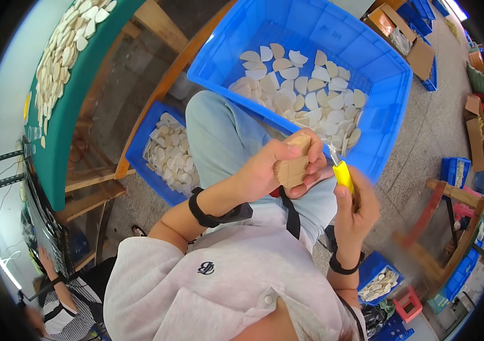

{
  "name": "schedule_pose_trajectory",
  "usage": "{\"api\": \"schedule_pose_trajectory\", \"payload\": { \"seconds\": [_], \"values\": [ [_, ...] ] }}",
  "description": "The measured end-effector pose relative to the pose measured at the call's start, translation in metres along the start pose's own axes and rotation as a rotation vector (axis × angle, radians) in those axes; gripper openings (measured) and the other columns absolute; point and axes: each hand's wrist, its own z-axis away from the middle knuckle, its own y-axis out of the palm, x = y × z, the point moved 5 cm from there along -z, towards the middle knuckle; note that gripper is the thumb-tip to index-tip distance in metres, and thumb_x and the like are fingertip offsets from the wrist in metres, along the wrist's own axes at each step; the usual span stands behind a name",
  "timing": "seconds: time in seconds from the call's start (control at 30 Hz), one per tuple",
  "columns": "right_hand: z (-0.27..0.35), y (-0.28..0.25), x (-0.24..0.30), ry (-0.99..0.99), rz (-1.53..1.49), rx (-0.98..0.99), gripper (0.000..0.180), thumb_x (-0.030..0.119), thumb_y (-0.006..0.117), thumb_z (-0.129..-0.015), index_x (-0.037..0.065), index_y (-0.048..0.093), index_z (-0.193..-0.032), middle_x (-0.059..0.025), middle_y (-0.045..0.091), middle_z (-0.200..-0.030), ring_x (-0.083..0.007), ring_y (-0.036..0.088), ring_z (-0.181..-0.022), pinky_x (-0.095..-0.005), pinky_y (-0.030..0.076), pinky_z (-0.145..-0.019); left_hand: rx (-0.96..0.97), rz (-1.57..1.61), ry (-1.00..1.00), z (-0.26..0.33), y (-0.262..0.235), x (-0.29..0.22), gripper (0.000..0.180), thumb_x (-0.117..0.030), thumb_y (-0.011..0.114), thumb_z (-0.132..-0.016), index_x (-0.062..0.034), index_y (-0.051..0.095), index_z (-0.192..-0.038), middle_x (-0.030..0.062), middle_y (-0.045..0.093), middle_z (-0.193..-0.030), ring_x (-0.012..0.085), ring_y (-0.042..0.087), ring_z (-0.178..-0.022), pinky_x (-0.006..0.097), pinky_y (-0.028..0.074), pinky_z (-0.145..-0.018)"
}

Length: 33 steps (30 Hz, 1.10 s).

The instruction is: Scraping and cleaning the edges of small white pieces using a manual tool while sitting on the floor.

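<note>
My left hand (270, 166) is closed round a flat tan piece (293, 165) that looks like wood, with rounded ends and thin lines across it. Close to its right, my right hand (357, 199) grips a yellow-handled cutter (343, 177). The cutter's metal tip points up and left, a little apart from the tan piece, and something whitish shows at the tip. Beyond both hands stands a large blue crate (390, 108). Many pale half-round pieces (310, 85) lie loose inside it.
Left of my knee is a smaller blue bin (139, 133) of pale pieces. More pieces (74, 45) lie on a green-topped table (91, 62). Cardboard boxes (404, 37) stand at the far right. A bin (375, 267) and a red stool (408, 304) are at lower right; another person's arm (60, 278) shows lower left.
</note>
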Motion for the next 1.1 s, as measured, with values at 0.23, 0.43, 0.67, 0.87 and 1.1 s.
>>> {"api": "schedule_pose_trajectory", "payload": {
  "seconds": [0.23, 0.43, 0.67, 0.87, 1.1],
  "values": [
    [-0.005, 0.001, 0.018, -0.173, 0.166, 0.073, 0.028, 0.010, 0.066, -0.078, 0.002, 0.061, -0.105, -0.0100, 0.059, -0.077, -0.0191, 0.056, -0.063, -0.0254, 0.043, -0.057, -0.190, -0.592, 0.168, 0.002, -0.004, -0.003, 0.026, -0.023, 0.050, -0.083, -0.0048, 0.043, -0.100, 0.0011, 0.042, -0.083, 0.0074, 0.039, -0.076, 0.024, 0.034, -0.065],
    [-0.003, -0.001, 0.019, -0.248, 0.264, 0.077, 0.032, 0.011, 0.067, -0.076, 0.003, 0.062, -0.107, -0.0073, 0.054, -0.068, -0.0190, 0.049, -0.052, -0.0277, 0.038, -0.047, -0.226, -0.873, 0.299, 0.006, 0.002, -0.008, 0.023, -0.019, 0.057, -0.082, -0.0038, 0.046, -0.096, 0.0047, 0.045, -0.082, 0.0159, 0.041, -0.078, 0.029, 0.034, -0.069],
    [-0.005, -0.003, 0.022, -0.266, 0.345, 0.100, 0.033, 0.013, 0.068, -0.076, 0.004, 0.062, -0.107, -0.0054, 0.049, -0.064, -0.0179, 0.045, -0.048, -0.0279, 0.034, -0.044, -0.280, -0.961, 0.323, 0.006, 0.004, -0.012, 0.021, -0.023, 0.056, -0.084, -0.0039, 0.049, -0.090, 0.0085, 0.046, -0.082, 0.0212, 0.042, -0.077, 0.032, 0.034, -0.069],
    [-0.006, -0.003, 0.025, -0.278, 0.395, 0.104, 0.034, 0.013, 0.069, -0.074, 0.006, 0.062, -0.107, -0.0040, 0.049, -0.064, -0.0173, 0.045, -0.048, -0.0283, 0.035, -0.044, -0.296, -1.112, 0.386, 0.007, 0.006, -0.017, 0.024, -0.027, 0.054, -0.086, -0.0041, 0.050, -0.083, 0.0071, 0.045, -0.074, 0.0214, 0.042, -0.072, 0.031, 0.034, -0.068],
    [-0.007, 0.000, 0.028, -0.336, 0.447, 0.113, 0.038, 0.016, 0.071, -0.072, 0.007, 0.063, -0.107, -0.0018, 0.048, -0.062, -0.0161, 0.043, -0.046, -0.0279, 0.033, -0.043, -0.339, -1.030, 0.387, 0.010, 0.001, -0.014, 0.026, -0.028, 0.055, -0.087, -0.0042, 0.049, -0.078, 0.0061, 0.046, -0.070, 0.0199, 0.041, -0.066, 0.031, 0.033, -0.063]
  ]
}}
